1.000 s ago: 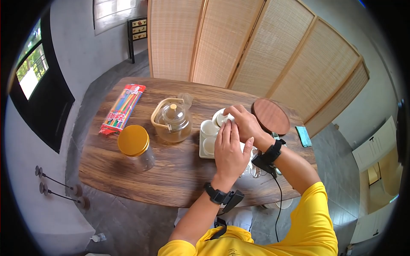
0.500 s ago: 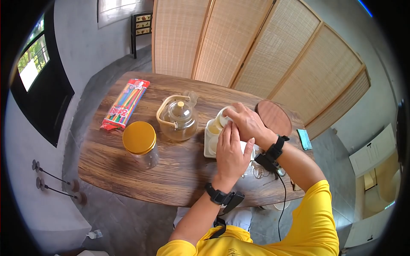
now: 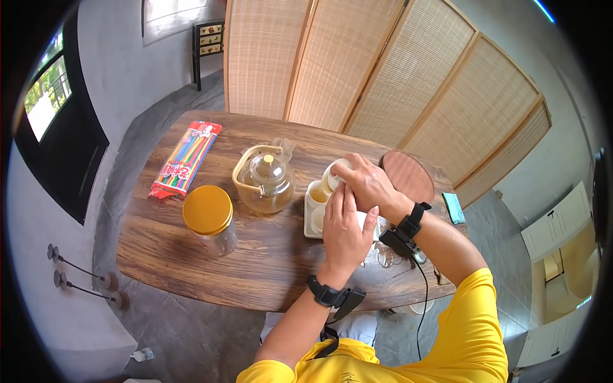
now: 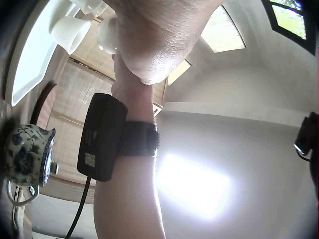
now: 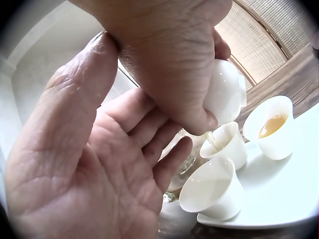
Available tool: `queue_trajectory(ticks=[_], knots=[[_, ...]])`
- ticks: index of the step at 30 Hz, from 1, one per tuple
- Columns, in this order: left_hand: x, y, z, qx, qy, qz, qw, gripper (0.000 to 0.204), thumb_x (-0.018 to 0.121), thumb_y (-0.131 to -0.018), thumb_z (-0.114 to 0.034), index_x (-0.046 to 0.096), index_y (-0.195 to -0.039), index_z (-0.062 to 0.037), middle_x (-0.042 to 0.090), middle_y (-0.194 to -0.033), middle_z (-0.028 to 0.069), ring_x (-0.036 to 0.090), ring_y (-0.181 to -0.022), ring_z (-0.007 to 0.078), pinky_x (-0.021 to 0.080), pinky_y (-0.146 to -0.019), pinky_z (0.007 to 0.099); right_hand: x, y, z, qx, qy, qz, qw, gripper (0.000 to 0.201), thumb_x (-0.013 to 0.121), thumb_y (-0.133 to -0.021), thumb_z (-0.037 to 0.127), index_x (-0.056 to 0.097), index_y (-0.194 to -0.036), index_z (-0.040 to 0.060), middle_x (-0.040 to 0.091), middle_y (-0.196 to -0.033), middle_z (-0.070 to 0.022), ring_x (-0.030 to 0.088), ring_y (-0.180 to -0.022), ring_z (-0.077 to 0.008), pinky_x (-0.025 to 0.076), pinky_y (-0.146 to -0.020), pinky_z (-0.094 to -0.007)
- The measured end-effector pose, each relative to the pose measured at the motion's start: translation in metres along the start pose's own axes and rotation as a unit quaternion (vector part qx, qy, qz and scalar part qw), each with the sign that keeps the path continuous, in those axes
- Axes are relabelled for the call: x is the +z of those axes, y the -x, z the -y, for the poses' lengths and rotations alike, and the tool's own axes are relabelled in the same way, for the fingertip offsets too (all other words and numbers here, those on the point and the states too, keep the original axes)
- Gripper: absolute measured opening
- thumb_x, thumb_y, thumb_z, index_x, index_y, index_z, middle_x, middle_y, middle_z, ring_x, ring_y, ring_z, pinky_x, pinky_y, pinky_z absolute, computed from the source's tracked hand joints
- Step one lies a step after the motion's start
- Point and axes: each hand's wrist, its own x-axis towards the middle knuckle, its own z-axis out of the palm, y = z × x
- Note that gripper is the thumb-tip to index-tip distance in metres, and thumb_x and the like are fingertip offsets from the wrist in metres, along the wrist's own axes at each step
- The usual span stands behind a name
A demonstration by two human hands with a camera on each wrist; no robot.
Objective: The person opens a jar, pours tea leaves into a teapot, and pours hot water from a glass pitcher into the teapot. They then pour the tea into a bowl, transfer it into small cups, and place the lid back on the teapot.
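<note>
Head view: right hand [image 3: 364, 184] tilting white pitcher [image 3: 333, 172]

The right hand [image 5: 169, 64] holds a white pot [image 5: 225, 92], tipped over a small cup [image 5: 228, 144]. The left hand [image 5: 94, 184] is flat beside it. Three cups sit on a white tray [image 5: 294, 199].

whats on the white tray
Small white cups stand on the white tray; one holds amber tea. The hands cover the tray's near part in the head view.

A gold-lidded jar [image 3: 207, 217], a straw packet [image 3: 185, 159] (bright stripes) and a round wooden board [image 3: 408, 175].
</note>
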Motion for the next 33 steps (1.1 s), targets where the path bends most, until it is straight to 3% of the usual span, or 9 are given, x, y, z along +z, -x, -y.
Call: queue_trajectory(ticks=[5, 8, 11, 14, 20, 29, 33], knots=[[0.001, 0.000, 0.002, 0.001, 0.004, -0.003, 1.000, 0.072, 0.062, -0.105, -0.039, 0.044, -0.150, 0.0144, 0.050, -0.149, 0.0357, 0.050, -0.135, 0.0503, 0.040, -0.115, 0.0536, 0.000, -0.001, 0.002, 0.001, -0.001, -0.003, 1.000, 0.039, 0.079, -0.082, 0.020, 0.067, -0.119, 0.0159, 0.062, -0.116, -0.0241, 0.069, -0.105, -0.0440, 0.060, -0.082, -0.0497], [0.000, -0.001, 0.002, 0.005, -0.004, -0.008, 1.000, 0.071, 0.063, -0.105, -0.039, 0.045, -0.149, 0.0144, 0.052, -0.148, 0.0358, 0.051, -0.135, 0.0503, 0.040, -0.115, 0.0539, 0.003, 0.000, -0.001, 0.029, -0.089, 0.026, 0.995, 0.039, 0.074, -0.088, 0.016, 0.063, -0.126, 0.0147, 0.062, -0.121, -0.0256, 0.066, -0.109, -0.0488, 0.057, -0.086, -0.0524], [-0.001, -0.004, 0.004, 0.022, -0.032, -0.010, 0.999, 0.069, 0.064, -0.104, -0.038, 0.048, -0.147, 0.0144, 0.054, -0.145, 0.0357, 0.051, -0.136, 0.0500, 0.040, -0.116, 0.0543, 0.002, -0.002, 0.004, 0.127, -0.131, 0.077, 0.980, 0.039, 0.073, -0.090, 0.016, 0.060, -0.127, 0.0145, 0.063, -0.118, -0.0239, 0.065, -0.108, -0.0483, 0.056, -0.087, -0.0522], [-0.001, -0.008, 0.004, 0.035, -0.052, -0.007, 0.998, 0.067, 0.065, -0.103, -0.037, 0.050, -0.145, 0.0145, 0.056, -0.144, 0.0353, 0.051, -0.136, 0.0497, 0.040, -0.116, 0.0545, 0.006, -0.002, 0.002, 0.145, -0.158, 0.072, 0.974, 0.038, 0.073, -0.092, 0.016, 0.060, -0.128, 0.0146, 0.063, -0.117, -0.0238, 0.065, -0.107, -0.0485, 0.055, -0.089, -0.0514], [-0.003, -0.005, -0.008, 0.043, -0.050, 0.000, 0.998, 0.070, 0.066, -0.102, -0.038, 0.050, -0.145, 0.0150, 0.054, -0.146, 0.0361, 0.050, -0.138, 0.0508, 0.039, -0.117, 0.0549, -0.002, 0.008, 0.003, 0.129, -0.183, 0.032, 0.974, 0.038, 0.072, -0.091, 0.014, 0.060, -0.128, 0.0139, 0.062, -0.121, -0.0241, 0.065, -0.106, -0.0483, 0.055, -0.090, -0.0512], [-0.012, 0.028, -0.034, 0.026, -0.015, 0.020, 0.999, 0.075, 0.067, -0.101, -0.037, 0.043, -0.151, 0.0137, 0.048, -0.152, 0.0350, 0.045, -0.142, 0.0502, 0.037, -0.119, 0.0536, -0.022, 0.034, 0.021, 0.030, -0.134, -0.026, 0.990, 0.033, 0.076, -0.084, 0.015, 0.066, -0.116, 0.0139, 0.066, -0.114, -0.0234, 0.070, -0.100, -0.0442, 0.060, -0.079, -0.0476], [-0.016, 0.043, -0.035, 0.015, -0.008, 0.026, 1.000, 0.076, 0.068, -0.101, -0.035, 0.040, -0.153, 0.0134, 0.045, -0.155, 0.0341, 0.046, -0.142, 0.0490, 0.038, -0.118, 0.0527, -0.017, 0.040, 0.026, -0.032, -0.079, -0.052, 0.995, 0.032, 0.077, -0.082, 0.015, 0.068, -0.113, 0.0144, 0.065, -0.114, -0.0238, 0.070, -0.099, -0.0430, 0.060, -0.080, -0.0467]])
